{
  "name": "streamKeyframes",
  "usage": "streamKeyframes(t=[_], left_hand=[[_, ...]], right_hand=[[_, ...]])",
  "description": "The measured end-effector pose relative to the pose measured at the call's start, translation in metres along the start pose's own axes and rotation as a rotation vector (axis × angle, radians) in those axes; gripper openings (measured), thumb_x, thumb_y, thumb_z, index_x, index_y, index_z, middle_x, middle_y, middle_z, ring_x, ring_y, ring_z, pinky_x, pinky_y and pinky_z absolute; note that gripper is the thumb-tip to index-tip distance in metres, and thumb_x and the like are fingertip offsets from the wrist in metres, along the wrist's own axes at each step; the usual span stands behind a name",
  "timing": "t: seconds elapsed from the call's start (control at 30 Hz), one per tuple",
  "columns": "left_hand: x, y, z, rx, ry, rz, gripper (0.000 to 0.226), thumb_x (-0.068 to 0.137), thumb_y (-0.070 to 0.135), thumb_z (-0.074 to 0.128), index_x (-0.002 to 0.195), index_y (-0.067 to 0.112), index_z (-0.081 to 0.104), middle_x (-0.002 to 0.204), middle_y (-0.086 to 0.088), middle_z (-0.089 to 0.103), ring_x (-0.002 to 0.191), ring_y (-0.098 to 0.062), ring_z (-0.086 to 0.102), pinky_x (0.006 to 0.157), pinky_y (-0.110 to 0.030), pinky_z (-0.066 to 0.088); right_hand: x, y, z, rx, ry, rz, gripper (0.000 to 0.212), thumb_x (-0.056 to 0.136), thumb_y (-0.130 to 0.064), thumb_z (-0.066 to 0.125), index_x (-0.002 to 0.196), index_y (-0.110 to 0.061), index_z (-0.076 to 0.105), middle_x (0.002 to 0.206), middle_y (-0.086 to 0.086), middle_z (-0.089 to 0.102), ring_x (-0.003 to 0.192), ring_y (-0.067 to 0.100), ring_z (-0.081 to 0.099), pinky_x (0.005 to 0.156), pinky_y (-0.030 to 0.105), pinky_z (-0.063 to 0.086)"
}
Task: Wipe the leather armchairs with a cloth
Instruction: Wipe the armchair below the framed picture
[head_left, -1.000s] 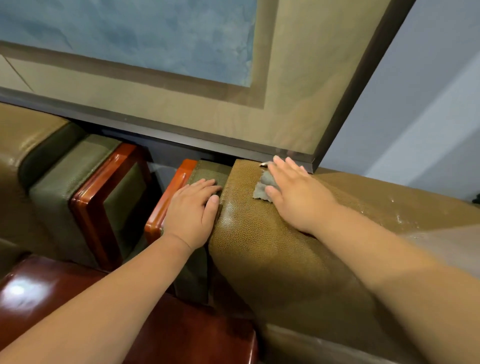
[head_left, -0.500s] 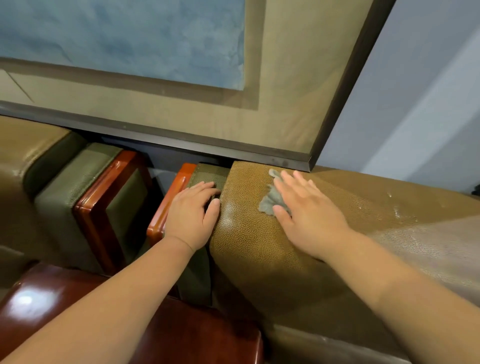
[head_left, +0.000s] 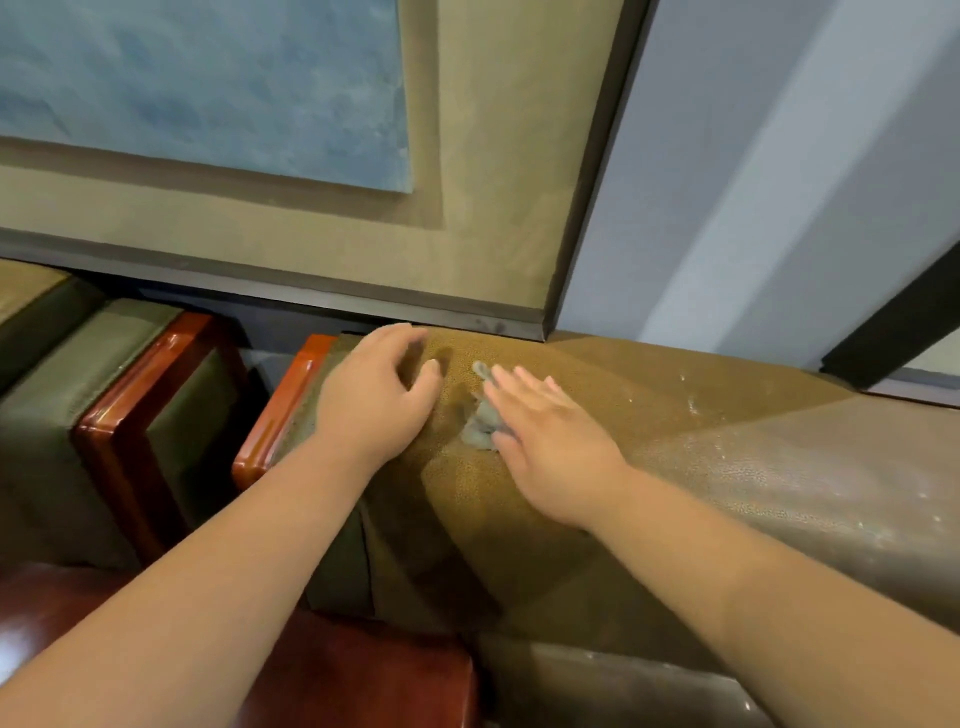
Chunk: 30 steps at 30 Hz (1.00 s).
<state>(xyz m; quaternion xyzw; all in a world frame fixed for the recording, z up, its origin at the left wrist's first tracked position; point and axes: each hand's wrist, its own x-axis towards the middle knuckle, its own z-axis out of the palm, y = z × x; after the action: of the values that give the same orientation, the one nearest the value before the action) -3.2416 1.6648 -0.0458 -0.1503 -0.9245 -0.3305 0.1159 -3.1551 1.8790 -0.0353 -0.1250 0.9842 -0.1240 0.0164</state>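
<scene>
A person leaned over the back of a tan pebbled-leather armchair, both bare forearms reaching forward. The right hand lay flat, fingers straight and together, pressing a small grey cloth against the top edge of the backrest near its left corner. The cloth was mostly hidden under the fingers; only a crumpled bit showed beside the thumb. The left hand rested on that left corner, fingers loosely curled and holding nothing.

A large framed picture hung just above the backrest, its dark frame almost touching the leather. To the left stood a second armchair with glossy red-brown wooden arm trim. A pale blue-grey wall rose to the right.

Compared with half a second before, the left hand had moved up from the chair's side onto the corner, closer to the cloth.
</scene>
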Motion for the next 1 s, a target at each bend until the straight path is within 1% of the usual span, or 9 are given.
streamKeyframes(t=[0.07, 0.13, 0.23, 0.3, 0.37, 0.5, 0.7, 0.9, 1.0], left_hand=[[0.009, 0.039, 0.021, 0.006, 0.003, 0.086, 0.046, 0.095, 0.048, 0.048, 0.131, 0.029, 0.069, 0.132, 0.011, 0.069, 0.123, -0.007, 0.058, 0.101, -0.026, 0.046], [0.013, 0.062, 0.041, 0.069, -0.057, 0.113, 0.048, 0.098, 0.045, 0.044, 0.132, 0.025, 0.071, 0.133, 0.007, 0.069, 0.127, -0.013, 0.060, 0.108, -0.033, 0.047], [0.013, 0.061, 0.061, 0.218, -0.087, 0.093, 0.054, 0.104, 0.048, 0.034, 0.140, 0.024, 0.066, 0.144, 0.004, 0.063, 0.139, -0.016, 0.053, 0.118, -0.043, 0.040], [0.013, 0.055, 0.065, 0.236, -0.063, 0.089, 0.056, 0.103, 0.050, 0.033, 0.141, 0.024, 0.065, 0.149, 0.004, 0.060, 0.142, -0.016, 0.048, 0.120, -0.043, 0.038], [0.014, 0.053, 0.067, 0.242, -0.060, 0.080, 0.055, 0.102, 0.049, 0.036, 0.143, 0.025, 0.063, 0.154, 0.002, 0.055, 0.147, -0.019, 0.043, 0.121, -0.044, 0.035], [0.015, 0.053, 0.068, 0.294, -0.084, 0.065, 0.059, 0.100, 0.049, 0.035, 0.151, 0.027, 0.057, 0.164, 0.001, 0.045, 0.156, -0.019, 0.031, 0.126, -0.044, 0.025], [0.014, 0.051, 0.073, 0.317, -0.067, 0.056, 0.061, 0.098, 0.052, 0.035, 0.149, 0.028, 0.059, 0.164, 0.001, 0.046, 0.155, -0.019, 0.033, 0.126, -0.042, 0.024], [0.015, 0.051, 0.074, 0.330, -0.052, 0.066, 0.061, 0.097, 0.052, 0.036, 0.146, 0.027, 0.061, 0.163, 0.000, 0.047, 0.154, -0.020, 0.036, 0.126, -0.044, 0.026], [0.016, 0.053, 0.073, 0.332, -0.069, 0.070, 0.062, 0.096, 0.053, 0.036, 0.147, 0.028, 0.060, 0.164, 0.000, 0.045, 0.155, -0.020, 0.035, 0.127, -0.045, 0.026]], right_hand=[[-0.015, -0.011, 0.008, -0.030, -0.008, -0.122, 0.052, 0.105, -0.039, 0.043, 0.152, -0.019, 0.044, 0.163, 0.004, 0.038, 0.155, 0.023, 0.027, 0.127, 0.041, 0.010], [-0.010, 0.008, -0.002, -0.038, -0.053, -0.126, 0.042, 0.105, -0.041, 0.043, 0.140, -0.021, 0.055, 0.157, 0.004, 0.046, 0.151, 0.023, 0.034, 0.127, 0.038, 0.011], [0.002, 0.059, -0.022, -0.022, -0.047, 0.141, 0.058, 0.110, -0.042, 0.033, 0.164, -0.023, 0.022, 0.172, -0.002, 0.019, 0.159, 0.016, 0.014, 0.129, 0.035, 0.008], [0.014, 0.084, -0.032, -0.040, -0.049, 0.347, 0.061, 0.112, -0.039, 0.028, 0.167, -0.019, 0.012, 0.174, 0.001, 0.010, 0.160, 0.017, 0.007, 0.129, 0.035, 0.003], [0.025, 0.076, -0.033, -0.026, -0.069, 0.439, 0.062, 0.112, -0.038, 0.027, 0.167, -0.014, 0.010, 0.175, 0.004, 0.005, 0.161, 0.021, 0.003, 0.129, 0.038, 0.001], [0.025, 0.025, -0.006, 0.012, -0.013, 0.292, 0.067, 0.110, -0.040, 0.030, 0.166, -0.014, 0.005, 0.174, 0.005, 0.002, 0.160, 0.021, 0.001, 0.127, 0.038, -0.002], [0.060, 0.077, -0.035, -0.001, -0.016, 0.523, 0.055, 0.111, -0.033, 0.033, 0.159, -0.007, 0.029, 0.165, 0.012, 0.030, 0.153, 0.028, 0.026, 0.128, 0.043, 0.018], [-0.010, 0.020, -0.006, -0.032, 0.030, 0.191, 0.062, 0.106, -0.039, 0.028, 0.163, -0.014, 0.020, 0.172, 0.004, 0.018, 0.160, 0.019, 0.011, 0.128, 0.036, 0.003], [-0.031, 0.037, -0.012, -0.065, -0.016, 0.185, 0.064, 0.106, -0.040, 0.024, 0.165, -0.017, 0.012, 0.173, 0.002, 0.014, 0.159, 0.017, 0.011, 0.125, 0.039, 0.001]])
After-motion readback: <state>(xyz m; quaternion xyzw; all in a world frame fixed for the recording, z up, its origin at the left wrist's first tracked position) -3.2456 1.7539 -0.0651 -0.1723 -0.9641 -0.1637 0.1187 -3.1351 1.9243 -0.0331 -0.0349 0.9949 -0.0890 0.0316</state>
